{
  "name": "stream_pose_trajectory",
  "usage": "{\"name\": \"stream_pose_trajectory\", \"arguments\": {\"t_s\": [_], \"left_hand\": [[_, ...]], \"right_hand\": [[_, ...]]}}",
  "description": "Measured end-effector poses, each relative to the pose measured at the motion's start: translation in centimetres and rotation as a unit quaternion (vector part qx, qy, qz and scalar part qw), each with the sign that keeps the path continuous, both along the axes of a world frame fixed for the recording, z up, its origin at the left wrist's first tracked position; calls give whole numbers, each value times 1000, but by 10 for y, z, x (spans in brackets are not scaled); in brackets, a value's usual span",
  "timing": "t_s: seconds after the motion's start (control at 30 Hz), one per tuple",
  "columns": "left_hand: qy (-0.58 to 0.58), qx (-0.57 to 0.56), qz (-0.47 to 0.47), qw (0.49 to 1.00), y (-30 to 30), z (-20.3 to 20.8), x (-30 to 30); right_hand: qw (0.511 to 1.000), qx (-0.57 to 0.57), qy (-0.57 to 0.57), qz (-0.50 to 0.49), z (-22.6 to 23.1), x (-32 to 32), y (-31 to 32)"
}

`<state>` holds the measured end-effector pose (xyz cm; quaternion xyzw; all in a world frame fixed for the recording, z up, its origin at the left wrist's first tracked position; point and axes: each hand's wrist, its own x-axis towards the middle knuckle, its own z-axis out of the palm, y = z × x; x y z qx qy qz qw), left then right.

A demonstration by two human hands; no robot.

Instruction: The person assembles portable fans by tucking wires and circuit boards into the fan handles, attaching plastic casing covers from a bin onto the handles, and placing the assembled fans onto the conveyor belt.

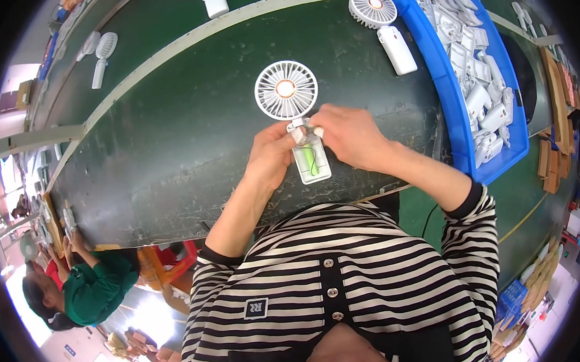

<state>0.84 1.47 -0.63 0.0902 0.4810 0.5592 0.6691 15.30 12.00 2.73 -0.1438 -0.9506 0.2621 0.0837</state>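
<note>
The dark green bench [191,146] stretches wide leftward, its front edge near my work; a blue bin [452,112] walls off the right. Before me is the opened white fan [288,103]: my left hand [271,154] pinches it below the head, fingers nearly closed; my right hand [353,134] bunches there, its grip unclear.

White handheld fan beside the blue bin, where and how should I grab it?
Probably across the fan's white handle, coming from your side: its free end points toward you, while the round slotted grille lies farther away.
</note>
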Motion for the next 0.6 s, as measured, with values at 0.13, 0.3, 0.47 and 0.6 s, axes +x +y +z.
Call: {"name": "stream_pose_trajectory", "arguments": {"t_s": [0.13, 0.3, 0.47, 0.6], "left_hand": [[23, 60, 37, 997, 3, 10, -2], [43, 68, 47, 996, 4, 16, 3], [68, 45, 64, 995, 2, 3, 1], [47, 19, 50, 997, 4, -1, 2]], "right_hand": [[937, -272, 103, -191, -15, 9, -5], [908, -313, 144, -239, -15, 13, -13], [935, -221, 149, -233, -8, 25, -7], [933, -147, 162, -284, 32, 63, 21]]}}
